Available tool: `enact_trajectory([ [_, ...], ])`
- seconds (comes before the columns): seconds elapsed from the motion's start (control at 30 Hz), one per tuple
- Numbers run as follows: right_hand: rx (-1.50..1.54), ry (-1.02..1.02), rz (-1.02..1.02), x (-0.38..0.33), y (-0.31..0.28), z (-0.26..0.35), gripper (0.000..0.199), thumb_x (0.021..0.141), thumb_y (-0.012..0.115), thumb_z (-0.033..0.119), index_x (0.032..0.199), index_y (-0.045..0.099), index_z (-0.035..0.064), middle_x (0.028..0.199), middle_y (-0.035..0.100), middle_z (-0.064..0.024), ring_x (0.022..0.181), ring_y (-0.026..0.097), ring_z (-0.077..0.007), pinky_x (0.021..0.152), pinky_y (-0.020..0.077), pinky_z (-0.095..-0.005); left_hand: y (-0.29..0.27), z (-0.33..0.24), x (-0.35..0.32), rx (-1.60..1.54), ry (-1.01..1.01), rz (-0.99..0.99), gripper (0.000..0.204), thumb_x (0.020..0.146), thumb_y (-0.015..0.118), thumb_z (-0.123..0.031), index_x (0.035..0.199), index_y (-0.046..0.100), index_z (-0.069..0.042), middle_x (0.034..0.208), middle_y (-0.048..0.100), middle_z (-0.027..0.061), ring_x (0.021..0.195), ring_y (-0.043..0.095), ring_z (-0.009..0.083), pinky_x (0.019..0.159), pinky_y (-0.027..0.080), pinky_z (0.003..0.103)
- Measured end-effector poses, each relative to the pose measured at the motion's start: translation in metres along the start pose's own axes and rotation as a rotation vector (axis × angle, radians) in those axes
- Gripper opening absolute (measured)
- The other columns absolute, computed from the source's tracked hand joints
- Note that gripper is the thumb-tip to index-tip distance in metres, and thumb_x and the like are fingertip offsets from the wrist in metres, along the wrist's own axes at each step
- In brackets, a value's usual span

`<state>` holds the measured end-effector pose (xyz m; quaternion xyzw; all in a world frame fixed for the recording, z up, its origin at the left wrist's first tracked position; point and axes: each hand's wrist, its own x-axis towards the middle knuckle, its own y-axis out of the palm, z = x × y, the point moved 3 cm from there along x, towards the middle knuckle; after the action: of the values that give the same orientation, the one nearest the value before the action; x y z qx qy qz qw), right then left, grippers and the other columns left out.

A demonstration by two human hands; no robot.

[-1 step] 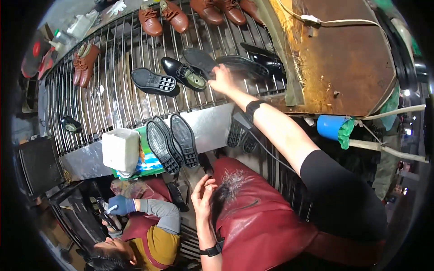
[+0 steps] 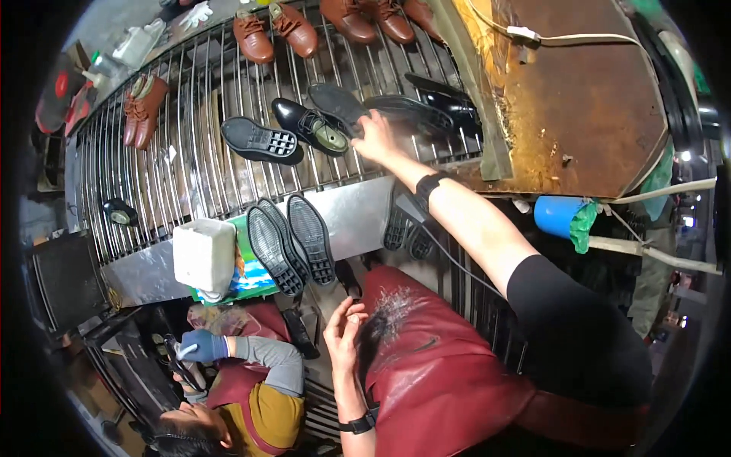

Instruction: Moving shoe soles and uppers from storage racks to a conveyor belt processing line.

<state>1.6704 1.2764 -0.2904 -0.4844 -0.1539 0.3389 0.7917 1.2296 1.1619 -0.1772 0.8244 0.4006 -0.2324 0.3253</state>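
My right hand (image 2: pixel 373 137) reaches onto the metal rack. Its thumb and fingers close round the near end of a dark shoe sole (image 2: pixel 333 99); the fingers' far side is hidden. Just left of it lies a glossy black lace-up shoe (image 2: pixel 311 128), its pale insole showing. Beyond the fingers, more black soles (image 2: pixel 411 107) lie toward the right. Over my red apron (image 2: pixel 434 373), my left hand (image 2: pixel 343 335) is raised with loosely bent fingers apart and nothing in it.
Brown shoes (image 2: pixel 293 30) stand along the rack's (image 2: pixel 205 152) far side. Black soles (image 2: pixel 308 236) and a white container (image 2: pixel 203 255) sit at its near edge. A brown board (image 2: pixel 586 107) borders it at right. A co-worker's gloved hand (image 2: pixel 199 345) is at lower left.
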Motion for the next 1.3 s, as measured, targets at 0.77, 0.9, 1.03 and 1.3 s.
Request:
enact_trajectory([
  [0.77, 0.423, 0.306, -0.324, -0.039, 0.113, 0.033, 0.052, 0.078, 0.084, 0.015, 0.119, 0.056, 0.0000, 0.124, 0.058, -0.0210, 0.120, 0.056, -0.0410, 0.101, 0.0452, -0.0508, 0.003, 0.035, -0.014, 0.135, -0.128, -0.022, 0.047, 0.100, 0.066, -0.011, 0.142, 0.054, 0.008, 0.122, 0.070, 0.0172, 0.100, 0.067, 0.0157, 0.088, 0.053, 0.028],
  [0.9, 0.406, 0.302, -0.229, -0.045, 0.114, 0.032, 0.051, 0.088, 0.076, 0.017, 0.129, 0.051, -0.0001, 0.129, 0.054, -0.0229, 0.119, 0.057, -0.0462, 0.094, 0.0477, -0.0565, 0.003, 0.033, -0.017, 0.055, -0.146, -0.042, 0.048, 0.100, 0.067, -0.011, 0.142, 0.054, 0.008, 0.122, 0.070, 0.0177, 0.099, 0.066, 0.0153, 0.089, 0.053, 0.027],
  [1.03, 0.427, 0.408, -0.246, -0.054, 0.113, 0.042, 0.060, 0.086, 0.080, 0.020, 0.134, 0.050, 0.0008, 0.142, 0.051, -0.0222, 0.124, 0.056, -0.0450, 0.101, 0.0479, -0.0550, -0.003, 0.035, -0.026, 0.038, -0.138, -0.068, 0.048, 0.100, 0.067, -0.011, 0.142, 0.054, 0.008, 0.122, 0.070, 0.0184, 0.098, 0.066, 0.0152, 0.087, 0.053, 0.027],
  [1.3, 0.503, 0.317, -0.491, -0.190, 0.067, 0.026, 0.036, 0.077, 0.077, 0.017, 0.108, 0.064, 0.0037, 0.107, 0.064, -0.0184, 0.103, 0.063, -0.0372, 0.086, 0.0507, -0.0501, 0.007, 0.020, 0.001, 0.157, -0.106, 0.109, 0.047, 0.101, 0.065, -0.014, 0.141, 0.054, 0.007, 0.118, 0.070, 0.0180, 0.096, 0.067, 0.0160, 0.087, 0.055, 0.028],
])
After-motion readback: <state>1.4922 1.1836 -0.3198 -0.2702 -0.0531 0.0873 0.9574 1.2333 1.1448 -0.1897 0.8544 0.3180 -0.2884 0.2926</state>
